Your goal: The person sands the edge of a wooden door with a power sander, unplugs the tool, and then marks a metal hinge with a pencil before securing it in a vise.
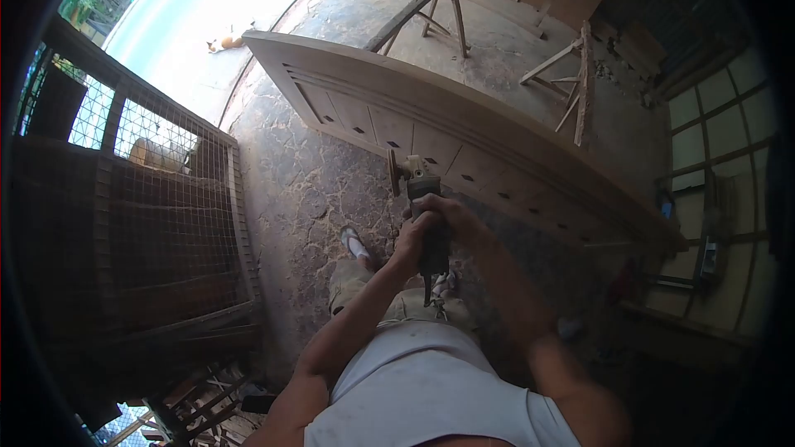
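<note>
An angle grinder [428, 190] is in both my hands in front of my body, its round disc [393, 172] at the far end and its cord hanging toward me. My left hand [411, 236] is closed around the left side of the grinder's body. From the right, my right hand [441, 210] wraps over it, a little farther forward. Beyond the tool stands a large wooden panel [472, 99], tilted on its long edge, with grooves and a row of small dark diamond shapes. The disc overlaps the panel's lower face in this view.
Behind the panel are a wooden sawhorse [422, 8] and another wooden stand [575, 87]. A wire-mesh partition [174, 165] runs along the left. Shelving [716, 141] lines the right wall. A dog [225, 43] lies outside near the cracked concrete floor [290, 190].
</note>
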`<state>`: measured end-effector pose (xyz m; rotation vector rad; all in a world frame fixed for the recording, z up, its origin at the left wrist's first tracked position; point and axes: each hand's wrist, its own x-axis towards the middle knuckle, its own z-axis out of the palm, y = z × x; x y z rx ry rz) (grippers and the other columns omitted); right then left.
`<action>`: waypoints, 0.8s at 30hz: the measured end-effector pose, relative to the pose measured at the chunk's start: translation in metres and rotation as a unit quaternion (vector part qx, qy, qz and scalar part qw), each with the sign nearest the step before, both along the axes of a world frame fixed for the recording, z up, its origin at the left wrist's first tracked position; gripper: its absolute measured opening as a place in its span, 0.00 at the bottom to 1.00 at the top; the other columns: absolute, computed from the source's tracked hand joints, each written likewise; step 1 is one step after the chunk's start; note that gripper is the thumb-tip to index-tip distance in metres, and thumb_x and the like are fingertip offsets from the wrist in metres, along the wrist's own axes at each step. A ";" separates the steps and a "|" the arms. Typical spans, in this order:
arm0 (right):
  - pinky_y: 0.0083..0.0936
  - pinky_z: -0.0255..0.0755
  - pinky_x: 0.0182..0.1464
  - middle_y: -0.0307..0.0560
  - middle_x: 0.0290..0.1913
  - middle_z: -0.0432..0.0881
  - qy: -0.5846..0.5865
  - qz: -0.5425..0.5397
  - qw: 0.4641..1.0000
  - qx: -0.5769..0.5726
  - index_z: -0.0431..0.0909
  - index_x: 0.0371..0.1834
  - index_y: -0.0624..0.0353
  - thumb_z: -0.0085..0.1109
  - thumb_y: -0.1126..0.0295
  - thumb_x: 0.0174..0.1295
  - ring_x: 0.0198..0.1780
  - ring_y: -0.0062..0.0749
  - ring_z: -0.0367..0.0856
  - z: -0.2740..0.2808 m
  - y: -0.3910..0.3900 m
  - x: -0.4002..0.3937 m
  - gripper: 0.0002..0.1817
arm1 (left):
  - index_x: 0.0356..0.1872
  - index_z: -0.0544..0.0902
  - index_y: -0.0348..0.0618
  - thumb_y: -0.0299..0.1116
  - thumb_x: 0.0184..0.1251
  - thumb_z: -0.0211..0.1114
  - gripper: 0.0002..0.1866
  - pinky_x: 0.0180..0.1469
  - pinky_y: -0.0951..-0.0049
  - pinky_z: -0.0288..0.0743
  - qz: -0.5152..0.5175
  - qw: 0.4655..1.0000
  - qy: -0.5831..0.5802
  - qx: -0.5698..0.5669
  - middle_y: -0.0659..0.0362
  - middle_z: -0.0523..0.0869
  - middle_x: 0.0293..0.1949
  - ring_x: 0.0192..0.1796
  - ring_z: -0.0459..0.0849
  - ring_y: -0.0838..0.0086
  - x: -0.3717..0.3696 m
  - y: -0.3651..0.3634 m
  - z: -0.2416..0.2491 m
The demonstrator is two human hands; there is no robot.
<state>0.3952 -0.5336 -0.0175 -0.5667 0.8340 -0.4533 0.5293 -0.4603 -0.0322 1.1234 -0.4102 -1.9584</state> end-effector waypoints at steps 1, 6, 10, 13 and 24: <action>0.28 0.83 0.52 0.52 0.42 0.89 -0.003 -0.046 0.999 0.002 0.83 0.52 0.66 0.65 0.52 0.69 0.45 0.34 0.90 0.004 -0.011 0.015 0.24 | 0.55 0.85 0.40 0.57 0.74 0.67 0.28 0.43 0.64 0.87 0.006 0.999 -0.024 -0.040 0.53 0.88 0.38 0.39 0.90 0.65 0.020 -0.019 -0.004; 0.28 0.84 0.33 0.48 0.34 0.87 0.148 -0.187 0.963 -0.129 0.83 0.47 0.64 0.68 0.61 0.65 0.31 0.31 0.88 0.039 -0.092 0.085 0.17 | 0.58 0.88 0.36 0.59 0.73 0.68 0.32 0.56 0.60 0.84 -0.407 0.849 -0.257 -0.217 0.48 0.91 0.49 0.53 0.90 0.60 0.194 -0.064 0.007; 0.27 0.81 0.30 0.43 0.28 0.85 0.349 -0.195 0.883 -0.246 0.83 0.42 0.63 0.73 0.63 0.59 0.26 0.27 0.86 0.061 -0.140 0.115 0.15 | 0.58 0.88 0.35 0.56 0.73 0.70 0.31 0.58 0.62 0.84 -0.331 0.857 -0.365 -0.152 0.45 0.93 0.53 0.55 0.92 0.59 0.362 -0.079 -0.015; 0.29 0.79 0.30 0.45 0.30 0.86 0.445 -0.190 0.829 -0.281 0.83 0.41 0.65 0.74 0.62 0.58 0.27 0.28 0.85 0.079 -0.174 0.158 0.17 | 0.60 0.87 0.36 0.56 0.73 0.70 0.31 0.60 0.61 0.83 -0.219 0.837 -0.492 -0.095 0.45 0.93 0.54 0.57 0.92 0.57 0.485 -0.120 -0.018; 0.43 0.80 0.58 0.59 0.48 0.90 0.535 -0.154 0.744 -0.369 0.84 0.55 0.69 0.74 0.60 0.58 0.51 0.50 0.90 0.057 -0.295 0.357 0.27 | 0.62 0.85 0.34 0.54 0.74 0.69 0.31 0.58 0.58 0.84 -0.213 0.793 -0.556 -0.131 0.41 0.92 0.54 0.55 0.93 0.54 0.690 -0.387 -0.105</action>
